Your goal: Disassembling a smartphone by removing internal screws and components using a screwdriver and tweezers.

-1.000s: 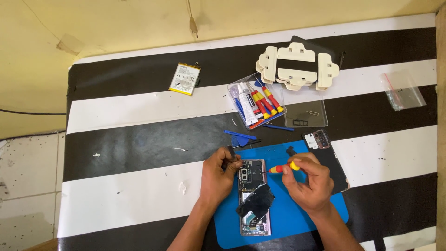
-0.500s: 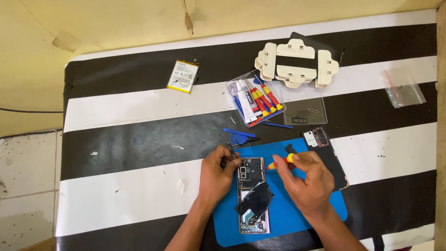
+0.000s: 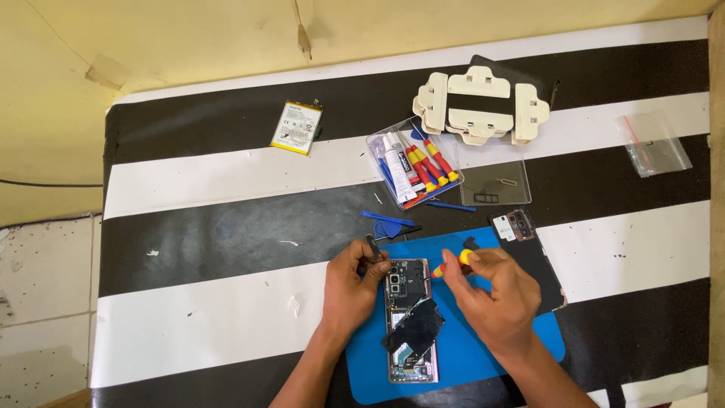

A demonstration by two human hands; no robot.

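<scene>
Head view — right hand (image 3: 495,298) pinches screwdriver (image 3: 447,264) (left hand (image 3: 351,287) steadies phone (image 3: 410,317)).

On the table (image 3: 226,227), a mat (image 3: 483,355) near the front edge; on the mat, an opened phone (image 3: 411,317). Left hand (image 3: 351,291) at the phone's left side, right hand (image 3: 495,298) to its right, gripping a screwdriver (image 3: 447,265). Back cover (image 3: 529,257) at the mat's right edge. Behind the mat, a tool tray (image 3: 411,162); left of the tray, a battery (image 3: 297,127); right of it, a clamp (image 3: 479,106).
</scene>
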